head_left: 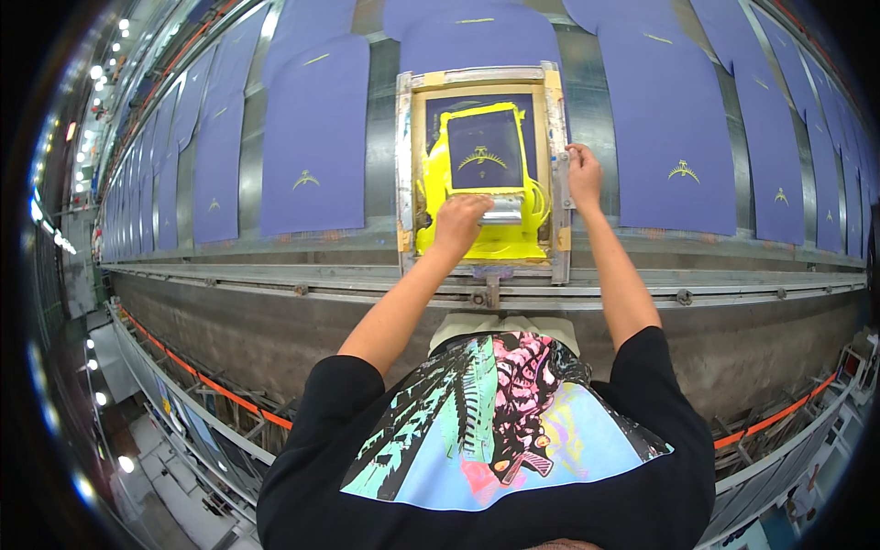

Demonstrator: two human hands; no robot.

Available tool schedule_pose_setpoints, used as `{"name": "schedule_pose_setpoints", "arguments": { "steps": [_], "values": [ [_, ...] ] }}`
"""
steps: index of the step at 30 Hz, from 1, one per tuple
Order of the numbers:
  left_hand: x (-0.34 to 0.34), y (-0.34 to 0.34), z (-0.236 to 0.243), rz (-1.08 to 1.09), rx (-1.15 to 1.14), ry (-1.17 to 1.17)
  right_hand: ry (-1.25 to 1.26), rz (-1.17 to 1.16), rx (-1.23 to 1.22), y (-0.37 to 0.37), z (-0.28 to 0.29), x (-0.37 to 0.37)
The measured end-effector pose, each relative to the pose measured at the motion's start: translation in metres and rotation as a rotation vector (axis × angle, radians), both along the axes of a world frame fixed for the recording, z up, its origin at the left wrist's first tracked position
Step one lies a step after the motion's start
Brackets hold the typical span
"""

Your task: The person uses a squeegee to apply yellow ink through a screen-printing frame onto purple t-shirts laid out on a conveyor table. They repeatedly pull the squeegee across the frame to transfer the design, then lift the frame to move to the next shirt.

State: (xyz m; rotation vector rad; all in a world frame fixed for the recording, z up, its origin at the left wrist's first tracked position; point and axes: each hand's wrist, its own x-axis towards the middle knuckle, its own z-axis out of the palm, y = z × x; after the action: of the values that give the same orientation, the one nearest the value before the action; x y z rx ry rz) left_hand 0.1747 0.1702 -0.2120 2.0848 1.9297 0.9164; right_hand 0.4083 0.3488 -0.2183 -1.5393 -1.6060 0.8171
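Head view | left hand (pixel 461 223) closed on smooth metal squeegee (pixel 503 212), grip's underside hidden | right hand (pixel 585 174) half-curled at right edge of scuffed screen frame (pixel 555 119), hold unclear | glossy yellow ink (pixel 436 179) smeared ahead of left hand | matte purple panels (pixel 674 119) beyond both, outermost indistinct

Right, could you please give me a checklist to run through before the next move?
1. Left hand holding the metal squeegee: ok.
2. Right hand at the right edge of the screen-printing frame: ok.
3. Yellow ink inside the frame: ok.
4. Ink spread evenly: not ok, ragged patches at the left.
5. Frame flat on the purple fabric panel: cannot tell.
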Motion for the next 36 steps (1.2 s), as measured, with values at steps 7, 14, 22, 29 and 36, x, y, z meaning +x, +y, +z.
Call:
{"name": "schedule_pose_setpoints", "arguments": {
  "steps": [7, 14, 22, 29, 36],
  "values": [
    [0.009, -0.004, 0.029, 0.144, -0.141, -0.125, -0.036, -0.035, 0.076, 0.019, 0.028, -0.013],
    [0.023, -0.042, 0.033, -0.069, -0.143, 0.025, 0.038, -0.018, 0.049, -0.041, 0.016, -0.018],
    [-0.042, -0.017, 0.050, 0.059, -0.365, -0.235, 0.023, -0.007, 0.046, -0.011, 0.017, -0.022],
    [-0.058, -0.049, 0.045, 0.233, -0.350, -0.384, -0.018, -0.015, 0.053, -0.010, 0.015, -0.046],
    [-0.029, -0.102, 0.013, -0.065, -0.201, 0.051, -0.065, -0.052, 0.005, -0.005, 0.012, -0.042]
  ]
}}
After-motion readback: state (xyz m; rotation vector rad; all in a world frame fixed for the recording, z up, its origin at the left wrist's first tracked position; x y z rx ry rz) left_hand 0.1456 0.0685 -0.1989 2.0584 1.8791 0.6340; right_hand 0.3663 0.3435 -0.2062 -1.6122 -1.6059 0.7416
